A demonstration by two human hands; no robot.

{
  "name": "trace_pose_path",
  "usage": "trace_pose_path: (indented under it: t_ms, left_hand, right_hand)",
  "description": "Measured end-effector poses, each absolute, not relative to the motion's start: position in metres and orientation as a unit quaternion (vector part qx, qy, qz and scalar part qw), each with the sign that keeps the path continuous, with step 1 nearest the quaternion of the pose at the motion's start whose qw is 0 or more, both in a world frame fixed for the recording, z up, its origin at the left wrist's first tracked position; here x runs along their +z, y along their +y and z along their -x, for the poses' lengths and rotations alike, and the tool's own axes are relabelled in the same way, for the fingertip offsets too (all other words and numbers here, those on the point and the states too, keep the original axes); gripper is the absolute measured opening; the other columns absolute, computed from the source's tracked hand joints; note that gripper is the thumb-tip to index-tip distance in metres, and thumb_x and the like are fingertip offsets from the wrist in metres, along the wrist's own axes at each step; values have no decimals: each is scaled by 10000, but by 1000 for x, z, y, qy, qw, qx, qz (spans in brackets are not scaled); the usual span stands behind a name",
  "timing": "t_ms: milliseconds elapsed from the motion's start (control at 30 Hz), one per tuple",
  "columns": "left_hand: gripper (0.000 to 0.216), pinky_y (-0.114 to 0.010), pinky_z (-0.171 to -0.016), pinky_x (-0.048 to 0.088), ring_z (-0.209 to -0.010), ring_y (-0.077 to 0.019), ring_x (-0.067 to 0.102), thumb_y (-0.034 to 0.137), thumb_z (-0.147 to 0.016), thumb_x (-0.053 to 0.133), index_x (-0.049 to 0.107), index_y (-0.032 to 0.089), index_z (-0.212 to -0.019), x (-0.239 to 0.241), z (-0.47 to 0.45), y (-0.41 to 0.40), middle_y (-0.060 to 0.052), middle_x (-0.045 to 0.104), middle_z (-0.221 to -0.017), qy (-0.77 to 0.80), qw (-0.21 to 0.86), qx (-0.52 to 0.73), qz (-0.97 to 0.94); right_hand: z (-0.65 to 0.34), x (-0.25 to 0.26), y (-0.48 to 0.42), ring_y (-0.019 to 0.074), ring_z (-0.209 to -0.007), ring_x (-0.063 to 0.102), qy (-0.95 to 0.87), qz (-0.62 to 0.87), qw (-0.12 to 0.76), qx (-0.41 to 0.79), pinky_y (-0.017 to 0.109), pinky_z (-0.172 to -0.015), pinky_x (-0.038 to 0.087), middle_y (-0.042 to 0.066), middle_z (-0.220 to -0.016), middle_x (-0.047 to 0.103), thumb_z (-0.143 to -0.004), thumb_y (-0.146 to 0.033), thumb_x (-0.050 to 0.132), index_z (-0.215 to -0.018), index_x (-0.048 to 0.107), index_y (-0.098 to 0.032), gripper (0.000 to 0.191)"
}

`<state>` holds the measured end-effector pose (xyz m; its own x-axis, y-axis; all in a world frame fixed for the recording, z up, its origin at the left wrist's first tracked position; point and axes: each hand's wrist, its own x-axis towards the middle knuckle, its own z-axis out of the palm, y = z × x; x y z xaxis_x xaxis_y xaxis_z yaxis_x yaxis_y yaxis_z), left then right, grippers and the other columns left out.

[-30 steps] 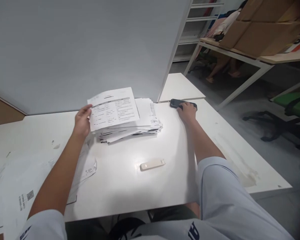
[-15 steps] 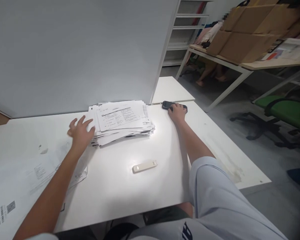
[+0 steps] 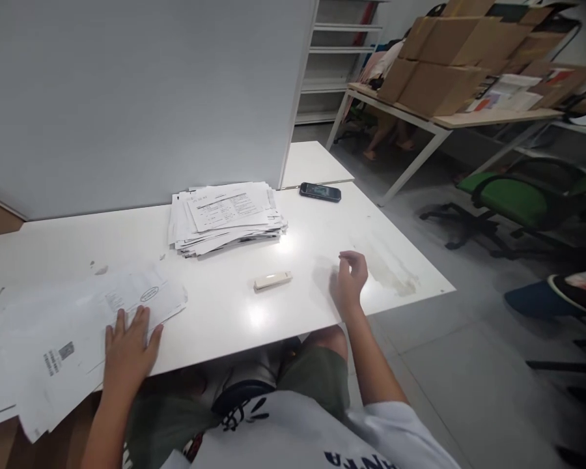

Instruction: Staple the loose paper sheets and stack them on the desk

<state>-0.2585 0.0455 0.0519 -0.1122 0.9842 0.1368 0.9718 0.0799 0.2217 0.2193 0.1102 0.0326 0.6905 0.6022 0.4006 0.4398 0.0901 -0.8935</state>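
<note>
My left hand (image 3: 127, 345) lies flat with fingers spread on loose printed sheets (image 3: 78, 319) at the near left of the white table (image 3: 224, 306). My right hand (image 3: 349, 283) hovers over the table's near right part, fingers loosely curled and empty. A stack of printed papers (image 3: 224, 218) rests at the back of the table by the grey partition. A black phone (image 3: 320, 192) lies to the right of the stack. A small cream-coloured bar-shaped object (image 3: 272, 280) lies between the stack and my right hand.
A grey partition (image 3: 141, 98) stands behind the table. To the right are a second table with cardboard boxes (image 3: 439, 65), a person's legs under it (image 3: 388, 140), and green office chairs (image 3: 512, 202). White shelving (image 3: 342, 58) is at the back.
My left hand let go of the top sheet and came back onto the loose sheets near me. My right hand left the phone and drew back toward the table's near edge.
</note>
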Motion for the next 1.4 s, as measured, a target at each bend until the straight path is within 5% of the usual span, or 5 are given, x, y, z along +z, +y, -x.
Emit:
trace_pose_path:
  t_ms: [167,400,567,667,1400]
  left_hand:
    - [472,-520,-1167,284,-1435,-309,331,452,-912,366,641,218,-1217,54,252,29,-94,654,-1281,654,-4,192,-732]
    - [262,-486,-1170,313,-1376,-242,443,388,-898,483,676,340,-1069,60,247,2,36,714,-1165,562,27,263,-784]
    - [510,-647,-1169,80,-1496,-373,55,346,-948,425,479,73,-1375,75,255,19,-194,369,-1528,761,41,181,-622]
    - [600,-539,-1207,122,-1472,-337,223,384,-952,445,401,25,-1431,67,259,19,-204,327,-1544,753,99,119,-639]
    - [541,-484,-1225,122,-1489,-231,212,347,-1007,241,324,165,-1510,46,285,-25,-66,279,-1590,737,72,72,-668]
  right_hand:
    - [-146,27,-3,280,-798,582,-343,673,649,89,474,-792,481,70,-760,582,-836,-269,419,-768,519,-278,122]
    - [-49,-25,-77,167,-574,551,-448,522,509,517,327,-561,459,4,-641,582,-763,-257,491,-637,606,-255,170]
    - [-41,-23,-56,161,-710,639,-435,402,341,730,304,-663,494,13,-807,708,-702,-289,647,-856,716,-236,177]
    - [-23,-20,-48,195,-865,678,-396,358,270,801,335,-758,524,59,-1006,731,-671,-328,755,-1029,707,-231,374]
    - [3,7,-73,312,-1261,552,-216,580,447,646,450,-982,550,66,-1404,565,-617,-401,818,-1399,494,-234,863]
